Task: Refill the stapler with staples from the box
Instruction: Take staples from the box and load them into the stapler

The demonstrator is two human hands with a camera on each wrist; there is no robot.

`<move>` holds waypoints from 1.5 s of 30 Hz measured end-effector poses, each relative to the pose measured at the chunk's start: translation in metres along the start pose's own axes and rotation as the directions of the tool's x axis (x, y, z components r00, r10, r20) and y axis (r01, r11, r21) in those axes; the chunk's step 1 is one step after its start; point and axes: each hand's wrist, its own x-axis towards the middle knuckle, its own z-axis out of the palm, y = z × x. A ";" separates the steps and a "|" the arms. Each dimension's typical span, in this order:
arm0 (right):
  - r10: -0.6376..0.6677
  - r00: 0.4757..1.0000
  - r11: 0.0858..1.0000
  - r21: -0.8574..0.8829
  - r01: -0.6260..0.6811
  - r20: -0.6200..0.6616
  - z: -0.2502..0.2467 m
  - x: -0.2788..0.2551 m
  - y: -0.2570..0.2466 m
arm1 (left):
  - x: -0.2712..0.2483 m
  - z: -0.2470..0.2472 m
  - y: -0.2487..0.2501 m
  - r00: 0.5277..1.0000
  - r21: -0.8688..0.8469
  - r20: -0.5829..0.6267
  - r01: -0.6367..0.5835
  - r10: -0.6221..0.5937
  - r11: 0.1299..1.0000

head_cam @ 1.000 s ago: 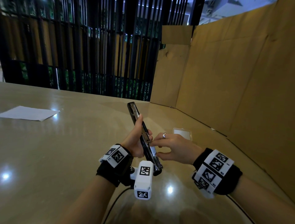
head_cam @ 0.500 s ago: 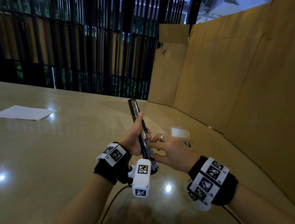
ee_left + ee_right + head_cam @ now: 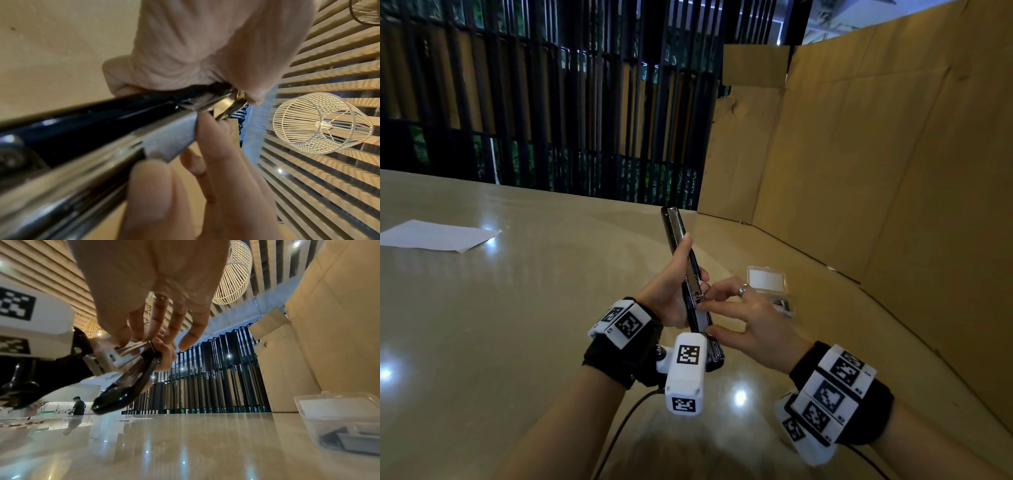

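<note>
My left hand (image 3: 669,291) grips a black stapler (image 3: 673,226), swung open and held above the table with its top cover pointing up and away. My right hand (image 3: 750,318) pinches a silver staple strip (image 3: 170,142) between thumb and index finger, right on the stapler's metal magazine (image 3: 107,360). The other right fingers are spread. In the left wrist view the strip lies along the chrome rail of the stapler (image 3: 82,123). The clear plastic staple box (image 3: 768,281) sits on the table just beyond my right hand, lid up; the staple box (image 3: 339,418) holds dark contents.
A glossy beige table (image 3: 517,308) carries a white sheet of paper (image 3: 438,236) at far left. A cardboard wall (image 3: 893,171) closes off the right side and back corner. Behind the table's far edge stands a black slatted fence (image 3: 551,120).
My right thumb has slid lower along the stapler and the other right fingers have spread out. The left hand keeps the same hold on the stapler.
</note>
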 end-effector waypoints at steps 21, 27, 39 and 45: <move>-0.001 0.998 1.000 0.018 0.002 -0.067 0.012 -0.006 0.004 | -0.001 -0.003 -0.003 0.998 0.080 0.059 -0.005 0.000 0.997; 0.003 0.998 0.999 0.037 0.000 -0.064 0.008 -0.008 0.008 | 0.000 -0.001 -0.003 0.999 0.031 0.040 -0.025 0.023 0.999; -0.090 0.995 0.992 -0.080 0.093 0.038 -0.003 -0.010 0.013 | -0.001 0.005 -0.003 1.000 0.056 0.028 0.000 -0.002 0.998; -0.121 0.993 0.984 -0.128 0.121 0.012 -0.004 -0.011 0.011 | -0.001 0.004 -0.006 0.999 0.080 0.052 -0.002 -0.002 0.997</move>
